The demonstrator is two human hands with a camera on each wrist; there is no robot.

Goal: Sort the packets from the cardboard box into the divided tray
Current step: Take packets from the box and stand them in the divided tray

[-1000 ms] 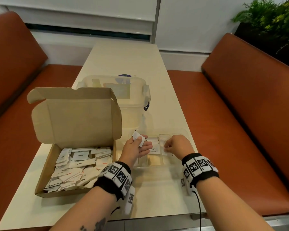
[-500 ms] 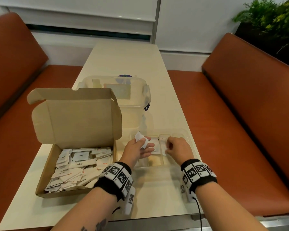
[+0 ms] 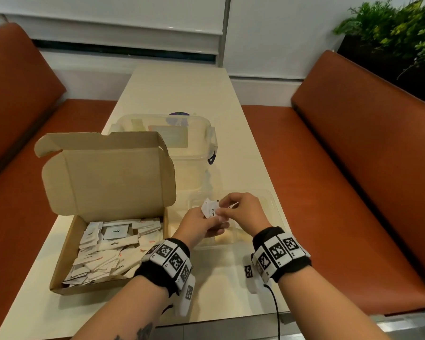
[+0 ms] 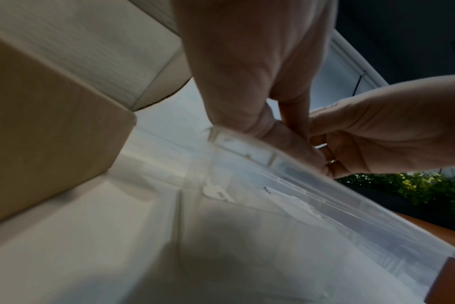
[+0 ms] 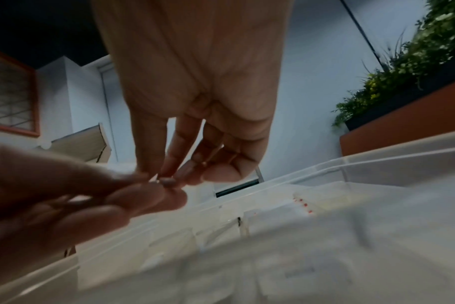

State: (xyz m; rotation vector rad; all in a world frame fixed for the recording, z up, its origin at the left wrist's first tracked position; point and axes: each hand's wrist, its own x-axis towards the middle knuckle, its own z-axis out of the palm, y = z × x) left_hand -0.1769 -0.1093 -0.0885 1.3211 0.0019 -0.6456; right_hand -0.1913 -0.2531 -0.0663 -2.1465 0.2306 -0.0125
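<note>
The open cardboard box (image 3: 66,266) sits at the left, with several white packets (image 3: 108,251) loose inside. The clear divided tray (image 3: 275,209) lies to its right, under both hands. My left hand (image 3: 206,217) holds a few small white packets (image 3: 211,209) above the tray. My right hand (image 3: 222,213) pinches the right edge of those packets with thumb and forefinger. In the wrist views the fingertips of the left hand (image 4: 286,127) and right hand (image 5: 169,176) meet over the tray rim (image 4: 299,162). Some packets (image 5: 299,207) lie in the tray's compartments.
A clear lidded storage container (image 3: 189,143) stands behind the box and tray. The box's raised lid (image 3: 108,173) walls off the left. Orange benches (image 3: 353,180) flank the narrow table (image 3: 182,89), and a plant (image 3: 390,25) is at the far right.
My right hand has moved left from the tray and taken hold of the packets in my left hand. The left hand has stayed over the tray's left side.
</note>
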